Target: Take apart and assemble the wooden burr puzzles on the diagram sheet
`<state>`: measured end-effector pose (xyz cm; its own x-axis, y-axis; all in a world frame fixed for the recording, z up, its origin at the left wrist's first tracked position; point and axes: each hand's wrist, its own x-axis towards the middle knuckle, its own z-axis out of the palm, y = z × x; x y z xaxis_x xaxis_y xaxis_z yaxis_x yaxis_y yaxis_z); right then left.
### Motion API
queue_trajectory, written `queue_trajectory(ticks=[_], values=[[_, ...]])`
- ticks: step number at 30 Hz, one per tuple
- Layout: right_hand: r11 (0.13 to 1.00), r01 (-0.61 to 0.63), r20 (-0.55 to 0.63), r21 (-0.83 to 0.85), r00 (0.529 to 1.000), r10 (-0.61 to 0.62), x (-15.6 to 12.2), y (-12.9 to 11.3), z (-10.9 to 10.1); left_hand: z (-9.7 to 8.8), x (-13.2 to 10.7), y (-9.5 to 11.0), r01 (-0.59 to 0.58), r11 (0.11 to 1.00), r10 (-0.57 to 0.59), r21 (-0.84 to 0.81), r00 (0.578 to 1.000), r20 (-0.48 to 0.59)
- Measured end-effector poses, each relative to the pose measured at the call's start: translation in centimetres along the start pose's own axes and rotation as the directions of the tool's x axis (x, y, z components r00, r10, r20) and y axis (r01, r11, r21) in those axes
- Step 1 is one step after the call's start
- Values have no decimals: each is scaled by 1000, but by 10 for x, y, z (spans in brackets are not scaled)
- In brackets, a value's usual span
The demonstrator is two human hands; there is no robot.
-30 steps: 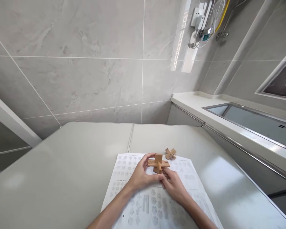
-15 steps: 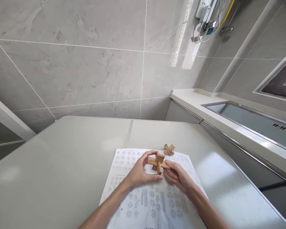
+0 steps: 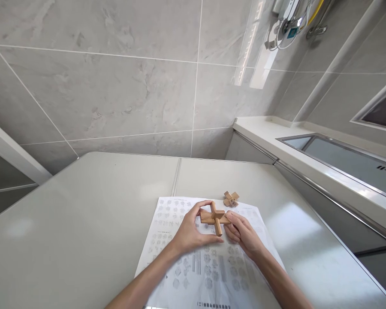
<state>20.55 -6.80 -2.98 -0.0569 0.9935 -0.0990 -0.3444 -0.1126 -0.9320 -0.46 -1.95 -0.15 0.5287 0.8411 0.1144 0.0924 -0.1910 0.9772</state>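
Observation:
A wooden burr puzzle (image 3: 217, 218), made of crossing light-brown bars, is held between both hands above a printed sheet. My left hand (image 3: 189, 229) curves around its left side, fingers at the top end of one bar and the thumb beside the lower end. Whether that thumb presses on the wood is hard to see. At the right end of a bar, my right hand (image 3: 242, 234) pinches the puzzle between thumb and fingers. Just beyond the hands, a second, smaller wooden puzzle (image 3: 230, 199) rests at the sheet's far edge.
The paper sheet (image 3: 167, 257), printed with rows of small puzzle diagrams, lies on a pale table (image 3: 83, 227) with a seam. To the right runs a white counter (image 3: 257, 128) with a sink (image 3: 341, 159). A grey tiled wall (image 3: 116, 94) stands behind.
The held puzzle has turned slightly, so its bars show at another angle. Both hands keep nearly the same grip. The whole view has shifted a little.

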Motion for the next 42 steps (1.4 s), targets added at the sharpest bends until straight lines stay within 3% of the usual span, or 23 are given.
queue_trajectory(ticks=[10,18,21,31,42], values=[[1000,28,40,4,999,-28,1,-1,-3,4,-2,7,-62,998,62,-12,998,-12],[993,-96,314,61,947,73,-6,-7,-2,-3,2,1,-82,989,92,-121,992,82],[991,-110,362,79,929,74,-7,-7,-2,-3,3,0,-92,982,111,-162,988,110],[989,-22,321,143,947,-25,-5,-2,4,-3,2,1,-129,972,149,-198,984,93],[993,-41,355,107,935,0,-8,-2,-1,-11,3,4,-131,976,162,-175,970,181]])
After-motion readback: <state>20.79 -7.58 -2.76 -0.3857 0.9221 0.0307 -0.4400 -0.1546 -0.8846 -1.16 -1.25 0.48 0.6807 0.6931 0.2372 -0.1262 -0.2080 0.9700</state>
